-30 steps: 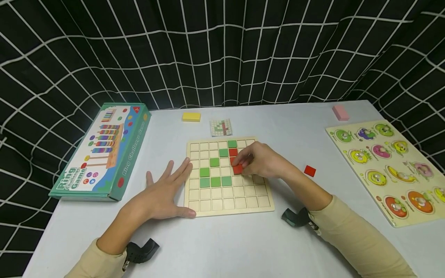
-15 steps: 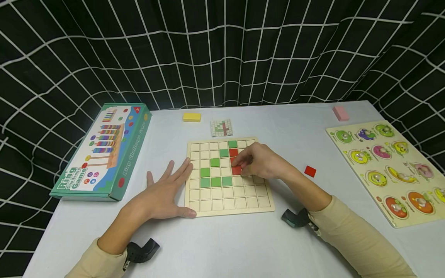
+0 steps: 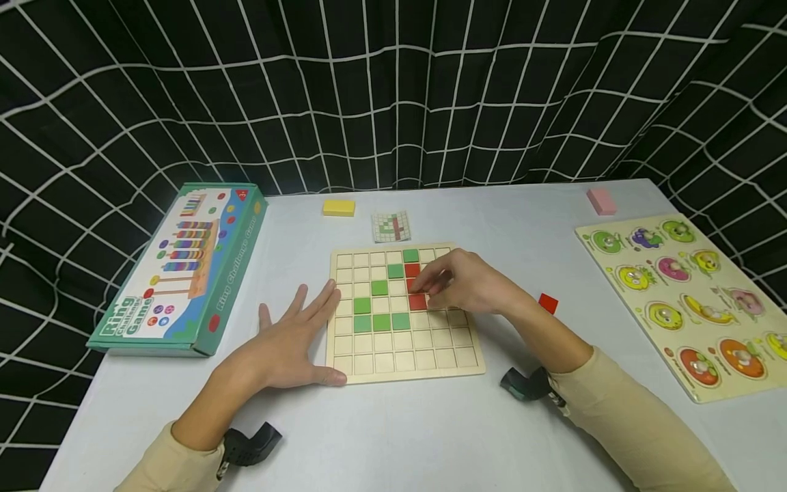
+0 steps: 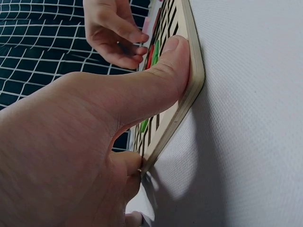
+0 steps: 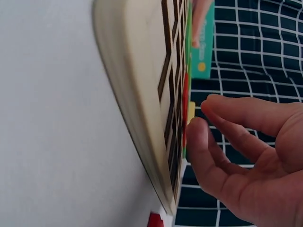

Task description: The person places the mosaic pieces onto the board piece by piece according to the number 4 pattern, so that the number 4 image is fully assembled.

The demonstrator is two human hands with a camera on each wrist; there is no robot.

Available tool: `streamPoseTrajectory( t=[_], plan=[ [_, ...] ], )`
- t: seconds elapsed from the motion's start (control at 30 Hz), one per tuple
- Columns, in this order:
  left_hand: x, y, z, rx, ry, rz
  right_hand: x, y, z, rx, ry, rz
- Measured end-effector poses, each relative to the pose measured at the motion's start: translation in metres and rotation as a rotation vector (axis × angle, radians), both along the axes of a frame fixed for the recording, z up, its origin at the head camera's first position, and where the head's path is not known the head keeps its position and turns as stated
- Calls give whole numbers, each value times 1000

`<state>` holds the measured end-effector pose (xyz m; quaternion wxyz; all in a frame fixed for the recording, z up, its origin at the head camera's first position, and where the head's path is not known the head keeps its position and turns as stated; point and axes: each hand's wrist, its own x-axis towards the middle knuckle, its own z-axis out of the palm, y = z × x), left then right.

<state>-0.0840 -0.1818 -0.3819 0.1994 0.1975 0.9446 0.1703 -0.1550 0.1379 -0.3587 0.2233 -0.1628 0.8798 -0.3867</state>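
Observation:
A light wooden grid board point(image 3: 406, 365) lies on the table with flat green tiles point(image 3: 381, 322) and a column of red tiles point(image 3: 417, 301) in its cells. My left hand point(image 3: 289, 348) is spread at the board's left edge, its thumb point(image 4: 173, 61) on the near corner and its fingertips along the side. Over the red column hovers my right hand point(image 3: 464, 280), fingers loosely bent close above the lowest red tile. In the right wrist view, thumb and forefinger stand apart with nothing between them. That hand partly hides a red tile higher in the column.
One loose red tile point(image 3: 548, 303) lies right of the board, partly behind the forearm. Beyond the board are a small pattern card point(image 3: 391, 226) and a yellow block point(image 3: 339, 208). A game box point(image 3: 178, 273) stands left; a fruit puzzle board point(image 3: 688, 307) and pink block point(image 3: 602, 201) lie right.
The lowest red tile, pinched by the right hand before, now lies flat in its cell with the fingers off it. The right forearm shifted slightly, covering part of the loose red tile.

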Motion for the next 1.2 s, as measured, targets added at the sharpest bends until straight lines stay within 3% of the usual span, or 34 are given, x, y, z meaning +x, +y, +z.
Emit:
streamPoseTrajectory(
  t=[0.47,0.83,1.2],
  plan=[
    [-1,1,2,-3,-2,-3,-2,30,9,27,86,-71],
    [0,0,4,4,2,0,-7,56,15,62,99,-122],
    [0,-1,3,7,-4,-2,-13,72,6,69,13,-132]
  ],
)
